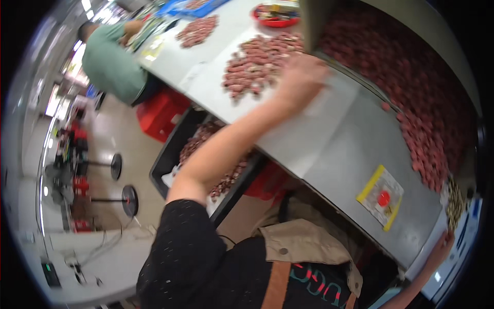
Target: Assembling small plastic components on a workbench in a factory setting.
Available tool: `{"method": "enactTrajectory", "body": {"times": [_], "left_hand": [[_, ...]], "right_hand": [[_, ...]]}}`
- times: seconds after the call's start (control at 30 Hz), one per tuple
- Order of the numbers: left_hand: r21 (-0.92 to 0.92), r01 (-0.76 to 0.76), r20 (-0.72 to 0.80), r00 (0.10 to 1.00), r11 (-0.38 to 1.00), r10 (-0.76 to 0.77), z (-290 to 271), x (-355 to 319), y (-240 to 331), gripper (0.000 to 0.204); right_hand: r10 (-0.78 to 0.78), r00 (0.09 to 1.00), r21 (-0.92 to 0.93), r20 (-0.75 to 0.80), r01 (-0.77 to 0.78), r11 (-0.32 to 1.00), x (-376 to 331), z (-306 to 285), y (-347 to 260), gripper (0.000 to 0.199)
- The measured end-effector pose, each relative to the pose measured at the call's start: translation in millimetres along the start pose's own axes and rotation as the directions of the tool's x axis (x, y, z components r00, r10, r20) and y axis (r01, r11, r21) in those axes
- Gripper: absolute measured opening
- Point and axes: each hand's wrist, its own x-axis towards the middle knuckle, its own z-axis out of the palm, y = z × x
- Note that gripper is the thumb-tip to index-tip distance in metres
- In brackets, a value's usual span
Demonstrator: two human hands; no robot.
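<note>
My left hand [302, 77] reaches far across a grey metal table [329, 134], palm down and motion-blurred. It lies at the edge of a pile of small red-and-pale pieces [257, 62], just below the mouth of a metal hopper [314, 20]. A broad mass of the same red pieces [411, 87] fills the trough on the right. My right hand [441, 246] is low at the right, touching the corner of the metal housing. Only part of it shows, so its grip is unclear.
A person in a green shirt [110, 62] bends over the table's far left end. A second red pile [198, 31], a red bowl [275, 14] and a blue tray [188, 6] sit further along. A black bin [175, 154] holding red pieces and a red crate [162, 110] stand under the table.
</note>
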Motion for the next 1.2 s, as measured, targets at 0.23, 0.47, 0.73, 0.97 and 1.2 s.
{"method": "enactTrajectory", "body": {"times": [0.23, 0.47, 0.73, 0.97, 1.2], "left_hand": [[-0.308, 0.038, -0.035, 0.998, 0.95, -0.051, 100, 36, 93, 0.029], [-0.326, 0.015, -0.096, 0.994, 0.945, -0.049, 112, 43, 97, 0.027], [-0.314, 0.079, -0.054, 0.993, 0.946, -0.101, 97, 23, 85, 0.012], [-0.508, 0.13, 0.108, 0.99, 0.851, -0.087, 45, -1, 89, 0.013], [-0.829, 0.496, 0.398, 0.848, 0.258, -0.352, -9, -20, 120, 0.016]], "right_hand": [[-0.088, 0.992, 0.117, 0.086, 0.078, 0.99, -15, -5, -36, 0.03], [-0.212, 0.923, 0.226, 0.321, 0.143, 0.963, -84, -14, -146, 0.018], [-0.388, 0.881, 0.313, 0.272, 0.3, 0.901, -100, 24, -193, 0.016], [-0.365, 0.885, 0.292, 0.29, 0.282, 0.914, -102, 25, -203, 0.016], [-0.227, 0.938, 0.317, 0.264, 0.138, 0.938, -100, 32, -185, 0.011]]}}
